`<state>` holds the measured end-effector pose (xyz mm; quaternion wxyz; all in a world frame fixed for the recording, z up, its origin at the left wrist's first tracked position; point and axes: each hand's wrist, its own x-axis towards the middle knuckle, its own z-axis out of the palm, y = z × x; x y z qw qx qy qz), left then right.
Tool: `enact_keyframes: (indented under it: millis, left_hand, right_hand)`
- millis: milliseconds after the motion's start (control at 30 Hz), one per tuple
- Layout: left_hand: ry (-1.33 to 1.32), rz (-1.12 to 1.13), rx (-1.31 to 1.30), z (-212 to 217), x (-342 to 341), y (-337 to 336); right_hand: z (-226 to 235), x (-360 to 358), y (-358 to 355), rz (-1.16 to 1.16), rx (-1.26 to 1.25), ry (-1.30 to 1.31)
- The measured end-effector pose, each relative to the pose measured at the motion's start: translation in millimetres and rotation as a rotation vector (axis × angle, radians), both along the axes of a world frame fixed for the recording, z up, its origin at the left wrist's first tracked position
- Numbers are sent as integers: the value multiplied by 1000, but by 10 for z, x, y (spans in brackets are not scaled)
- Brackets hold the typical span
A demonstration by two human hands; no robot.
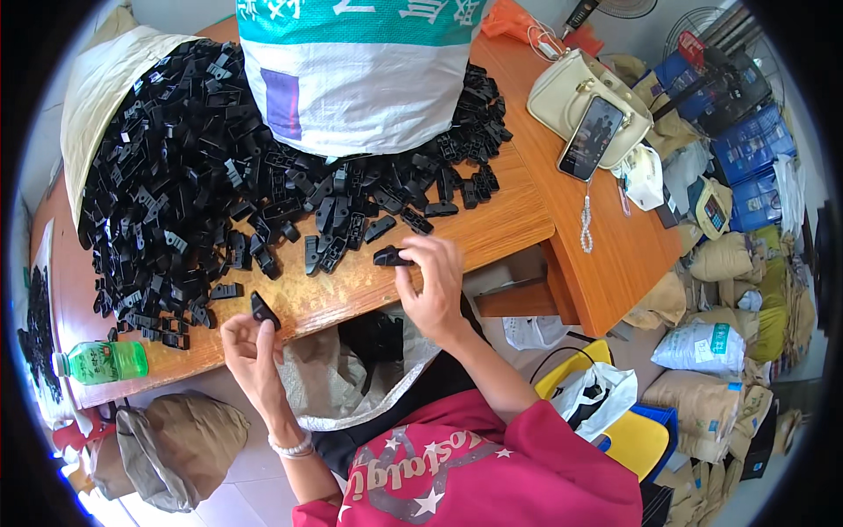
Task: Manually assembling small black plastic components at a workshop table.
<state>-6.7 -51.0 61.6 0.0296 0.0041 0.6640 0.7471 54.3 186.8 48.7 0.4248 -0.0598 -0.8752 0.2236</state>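
Between the thumb and fingers of my left hand point(251, 353) is a small black plastic part point(263, 309), held just over the table's front edge. My right hand point(432, 285) pinches another black plastic part point(389, 256) by its right end, close to the tabletop. A big heap of similar black parts point(184, 167) covers the left and middle of the wooden table point(518, 215), with some loose pieces near both hands. Below the edge, across my lap, an open white woven sack point(320, 386) has dark contents inside, hard to make out.
A white and green woven sack point(360, 97) stands on the heap. A green bottle point(105, 362) lies at the table's left corner. To the right are a cream handbag point(571, 88) and a phone point(593, 139). A yellow chair point(637, 439) and several brown sacks point(698, 408) occupy the floor.
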Motion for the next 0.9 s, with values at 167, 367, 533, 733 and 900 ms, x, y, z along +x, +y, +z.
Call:
enact_keyframes:
  millis: [167,367,533,733,900]
  left_hand:
    - [-187,-228,113,118,239,250]
    - [-129,-432,259,288,347,480]
    - [-130,-453,63,293,349,486]
    - [-124,-576,60,387,333,480]
    - [-23,-442,-43,369,334,469]
  right_hand:
    - [174,142,-302,270,-767,-100]
    - [241,282,-524,476,-1013,-16]
    - [320,292,-424,483,-902,-95]
    - [345,289,-375,482,-779,-139]
    - [286,263,-414,541,-707,-204]
